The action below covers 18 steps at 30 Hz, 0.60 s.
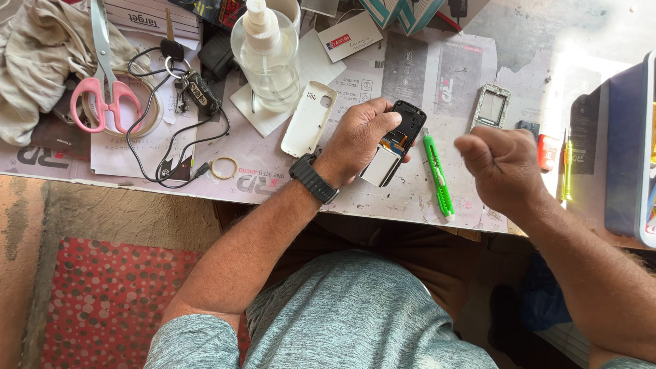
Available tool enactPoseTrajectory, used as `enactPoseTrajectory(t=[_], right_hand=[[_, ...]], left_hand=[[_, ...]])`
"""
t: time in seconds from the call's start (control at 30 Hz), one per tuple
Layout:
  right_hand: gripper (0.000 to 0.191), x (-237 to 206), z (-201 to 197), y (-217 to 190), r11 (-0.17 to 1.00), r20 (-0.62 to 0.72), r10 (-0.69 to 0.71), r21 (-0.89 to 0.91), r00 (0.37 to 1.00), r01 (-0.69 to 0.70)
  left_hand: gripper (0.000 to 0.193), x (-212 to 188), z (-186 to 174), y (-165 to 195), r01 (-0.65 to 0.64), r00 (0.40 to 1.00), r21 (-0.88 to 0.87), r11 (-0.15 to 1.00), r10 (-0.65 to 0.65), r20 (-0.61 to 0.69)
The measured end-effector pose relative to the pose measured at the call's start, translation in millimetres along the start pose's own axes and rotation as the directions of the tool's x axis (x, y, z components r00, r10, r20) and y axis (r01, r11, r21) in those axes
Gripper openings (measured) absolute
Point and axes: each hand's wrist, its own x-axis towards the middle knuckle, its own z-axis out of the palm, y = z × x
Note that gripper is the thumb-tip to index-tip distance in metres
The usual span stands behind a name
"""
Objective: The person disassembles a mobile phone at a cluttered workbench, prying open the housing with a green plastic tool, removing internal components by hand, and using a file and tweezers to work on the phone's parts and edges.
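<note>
A: Left hand (359,137) is wrapped round the phone (396,142), fingers closed on its open back, just above the table (410,198).

B: And the right hand (502,167)?

A: Curled into a fist, well clear of the phone. Whether it pinches anything, I cannot tell.

B: Green cutter (437,176) lies between the hands; white cover (309,119) just left, by the bottle (268,58).

On the table (424,205), the opened phone (395,145) lay in the left hand (359,140), between a back cover (309,119) to its left and a utility knife (437,176) to its right. The right hand (502,167) hung right of the knife; a spray bottle (268,58) stood behind the cover.
</note>
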Motion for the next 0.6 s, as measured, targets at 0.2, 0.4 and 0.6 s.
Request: enactPoseTrajectory(t=[0.2,0.4,0.6], right_hand=[[0.033,-1,-1,-22,0.982,-0.011,-0.19,-0.004,0.982,0.19],[0.008,5,-10,-67,0.93,0.053,-0.367,0.041,0.929,0.366],[0.02,0,-22,-90,0.97,0.66,0.189,-0.243,0.727,-0.032]], left_hand=[[0.028,0,0,2,0.015,1.0,-0.003,1.0,-0.015,-0.007],[0.029,-1,1,3,0.051,0.998,-0.01,0.999,-0.051,-0.023],[0.029,2,-1,0,0.03,0.999,-0.015,0.999,-0.031,-0.009]])
